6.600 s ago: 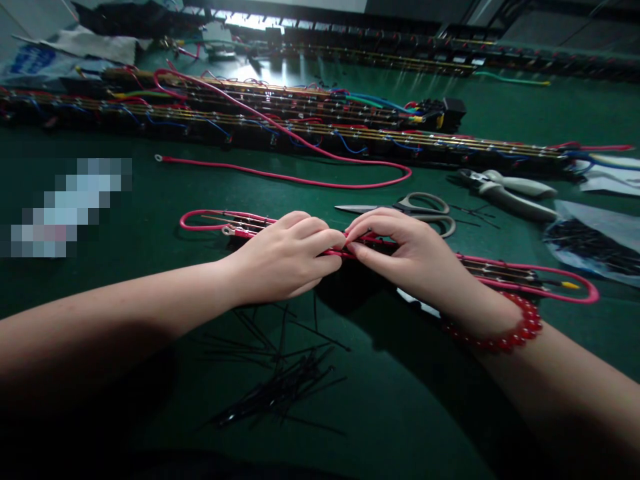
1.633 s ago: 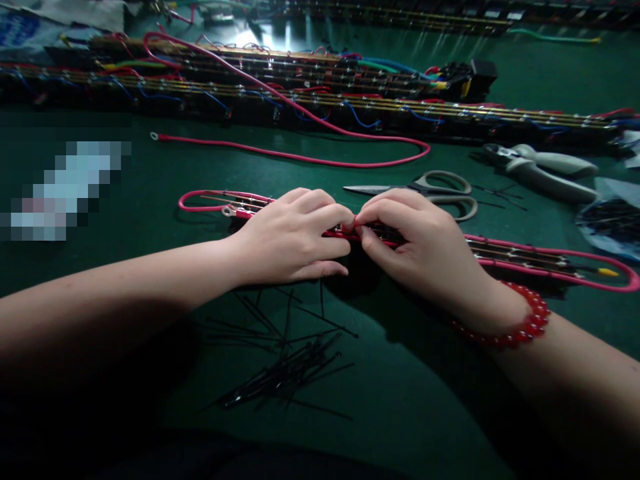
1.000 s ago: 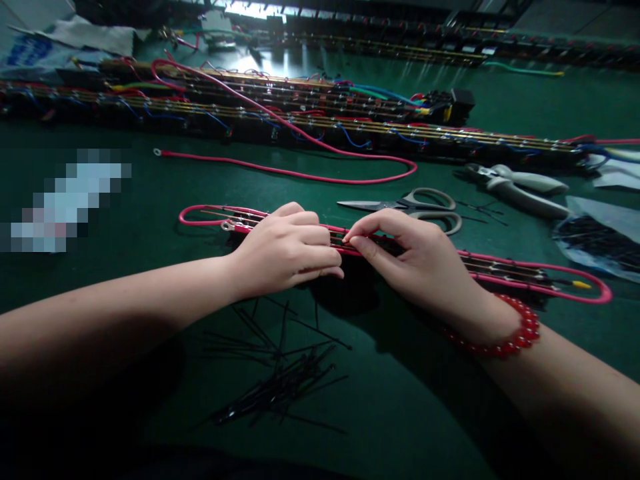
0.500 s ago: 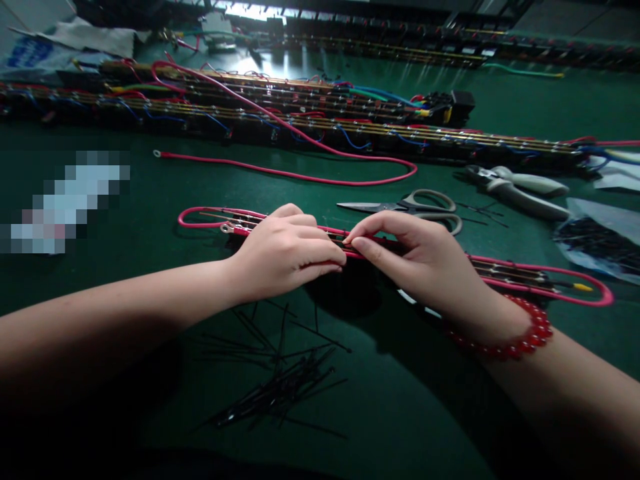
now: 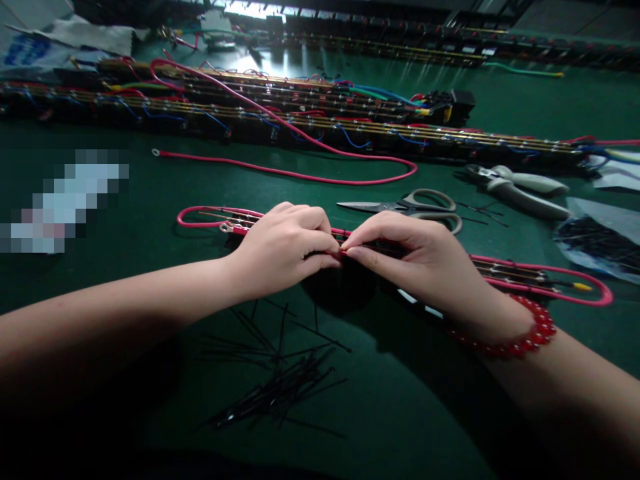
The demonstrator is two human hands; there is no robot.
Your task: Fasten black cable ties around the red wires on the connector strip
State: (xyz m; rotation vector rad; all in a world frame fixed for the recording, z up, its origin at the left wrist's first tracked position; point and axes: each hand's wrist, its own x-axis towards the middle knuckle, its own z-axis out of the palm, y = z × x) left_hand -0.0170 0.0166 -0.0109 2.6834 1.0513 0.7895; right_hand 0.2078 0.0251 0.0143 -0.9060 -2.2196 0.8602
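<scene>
A black strip (image 5: 520, 274) with metal rods lies across the table in front of me. A red cable (image 5: 597, 291) loops round both its ends, with a ring terminal (image 5: 226, 227) near the left one. My left hand (image 5: 287, 250) rests over the strip's left half, thumb and index finger pinched together. My right hand (image 5: 420, 257), with a red bead bracelet above it, pinches at the front edge by the red cable. The fingertips of both hands meet there and hide what they grip. Loose black cable ties (image 5: 285, 387) lie in a pile nearer to me.
Scissors (image 5: 405, 205) lie just behind my right hand, with cutting pliers (image 5: 520, 190) and a bag of black ties (image 5: 600, 233) to the right. Farther back are another red cable (image 5: 300, 177) and long wired strips (image 5: 300, 120). A blurred pale item (image 5: 75, 200) lies left.
My left fingers have curled in and lifted, and now pinch beside the right fingertips. The right fingertips have shifted slightly left and toward me. The cables and tools have stayed put.
</scene>
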